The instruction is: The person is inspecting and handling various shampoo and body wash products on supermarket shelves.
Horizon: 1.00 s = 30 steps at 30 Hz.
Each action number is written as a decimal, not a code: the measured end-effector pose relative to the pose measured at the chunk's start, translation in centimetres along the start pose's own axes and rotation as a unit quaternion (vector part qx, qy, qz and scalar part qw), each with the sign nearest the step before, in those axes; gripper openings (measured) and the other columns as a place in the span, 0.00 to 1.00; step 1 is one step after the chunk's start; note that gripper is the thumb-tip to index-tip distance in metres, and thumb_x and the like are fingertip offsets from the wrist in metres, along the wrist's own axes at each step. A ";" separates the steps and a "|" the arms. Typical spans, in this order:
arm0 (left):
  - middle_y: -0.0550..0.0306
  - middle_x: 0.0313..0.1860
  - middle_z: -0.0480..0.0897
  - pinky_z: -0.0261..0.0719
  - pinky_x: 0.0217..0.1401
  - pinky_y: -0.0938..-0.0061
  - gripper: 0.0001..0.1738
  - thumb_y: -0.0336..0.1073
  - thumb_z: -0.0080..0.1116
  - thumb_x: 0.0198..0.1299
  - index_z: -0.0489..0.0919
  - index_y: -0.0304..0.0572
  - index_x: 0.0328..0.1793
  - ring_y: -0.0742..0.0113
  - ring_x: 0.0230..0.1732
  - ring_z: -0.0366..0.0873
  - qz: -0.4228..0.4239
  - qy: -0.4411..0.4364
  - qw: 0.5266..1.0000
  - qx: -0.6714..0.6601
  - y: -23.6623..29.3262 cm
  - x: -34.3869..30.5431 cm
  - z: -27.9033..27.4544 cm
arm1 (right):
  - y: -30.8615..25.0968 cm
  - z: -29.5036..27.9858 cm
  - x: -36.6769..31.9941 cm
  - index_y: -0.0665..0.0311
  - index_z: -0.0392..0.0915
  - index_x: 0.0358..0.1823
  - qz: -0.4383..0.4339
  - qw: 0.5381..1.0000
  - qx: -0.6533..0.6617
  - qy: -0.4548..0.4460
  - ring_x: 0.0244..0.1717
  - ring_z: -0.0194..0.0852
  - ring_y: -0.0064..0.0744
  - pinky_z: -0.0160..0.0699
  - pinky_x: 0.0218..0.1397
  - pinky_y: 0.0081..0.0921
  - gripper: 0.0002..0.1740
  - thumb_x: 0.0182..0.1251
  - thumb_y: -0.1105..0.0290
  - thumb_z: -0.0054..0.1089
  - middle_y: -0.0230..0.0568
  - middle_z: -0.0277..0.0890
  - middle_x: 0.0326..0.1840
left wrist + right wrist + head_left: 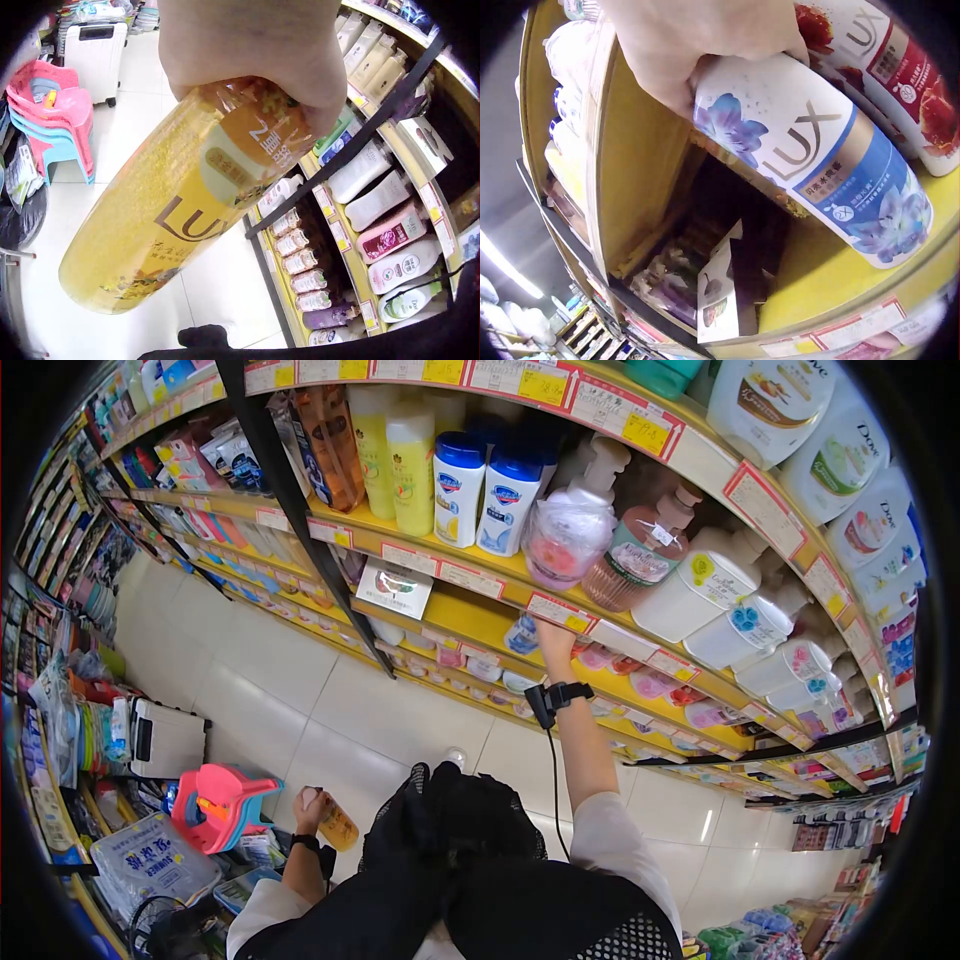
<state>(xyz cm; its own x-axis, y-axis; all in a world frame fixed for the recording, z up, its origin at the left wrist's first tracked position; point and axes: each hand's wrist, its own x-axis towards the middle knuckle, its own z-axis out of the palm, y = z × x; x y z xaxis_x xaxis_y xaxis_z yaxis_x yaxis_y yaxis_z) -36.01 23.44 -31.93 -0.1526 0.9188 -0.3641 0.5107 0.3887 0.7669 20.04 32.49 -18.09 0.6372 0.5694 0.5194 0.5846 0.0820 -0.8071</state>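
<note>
Low at the person's left side, the left hand (pixel 308 812) grips a see-through yellow Lux bottle (pixel 161 217) near its top. The bottle slants over the floor, its base pointing away from the wrist. The right hand (pixel 556 644) reaches under an upper shelf board and grips the upper part of a white-and-blue Lux bottle (pixel 817 161) with blue flowers on it. In the right wrist view this bottle leans, its base over the yellow shelf (pixel 832 274). Red-and-white Lux bottles (pixel 900 67) stand right beside it. The top of each held bottle is hidden by the hand.
Above the right forearm, a shelf edge with price tags (pixel 560 610) carries pump bottles (pixel 570 535). A white box (pixel 724 296) sits at the shelf's left end, near a black upright (pixel 310 525). Stacked plastic chairs (pixel 215 810) and a white suitcase (pixel 168 738) stand at left.
</note>
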 end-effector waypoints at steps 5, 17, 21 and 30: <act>0.55 0.24 0.78 0.73 0.36 0.74 0.10 0.34 0.56 0.44 0.77 0.36 0.32 0.67 0.28 0.75 0.010 0.012 0.998 -0.057 -0.2 1.2 -0.1 | 3.0 0.3 -0.1 0.60 0.75 0.39 -0.005 0.989 -0.137 -0.051 0.47 0.69 0.48 0.62 0.52 0.42 0.17 0.54 0.57 0.53 0.46 0.74 0.42; 0.53 0.33 0.78 0.73 0.42 0.74 0.04 0.24 0.55 0.46 0.74 0.35 0.29 0.67 0.37 0.74 0.094 0.029 0.970 -0.222 14.5 -0.6 2.6 | -7.7 -3.4 -4.5 0.68 0.67 0.49 -0.014 0.998 -0.055 0.009 0.53 0.64 0.49 0.60 0.56 0.39 0.31 0.42 0.64 0.66 0.52 0.67 0.51; 0.48 0.37 0.80 0.72 0.45 0.75 0.03 0.23 0.54 0.44 0.74 0.35 0.28 0.67 0.39 0.76 0.265 -0.106 0.935 -0.209 23.0 -3.0 5.1 | -11.8 -2.7 -12.2 0.68 0.58 0.57 -0.076 0.940 0.028 -0.333 0.60 0.55 0.52 0.54 0.62 0.40 0.45 0.37 0.60 0.70 0.55 0.58 0.58; 0.41 0.39 0.77 0.69 0.50 0.68 0.04 0.25 0.49 0.43 0.71 0.33 0.28 0.57 0.43 0.74 0.166 -0.320 0.838 -0.409 30.1 -10.1 8.1 | -13.8 -6.5 -16.3 0.65 0.58 0.56 0.038 0.863 0.039 -0.502 0.55 0.65 0.51 0.63 0.57 0.35 0.48 0.32 0.53 0.73 0.56 0.65 0.53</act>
<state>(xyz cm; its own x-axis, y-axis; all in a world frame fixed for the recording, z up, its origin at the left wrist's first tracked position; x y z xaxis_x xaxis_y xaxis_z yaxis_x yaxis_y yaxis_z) -12.22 25.32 -9.51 0.5011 0.8629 -0.0662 -0.3569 0.2757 0.8925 4.88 16.74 -13.56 -0.1067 0.9943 -0.0089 0.4994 0.0459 -0.8652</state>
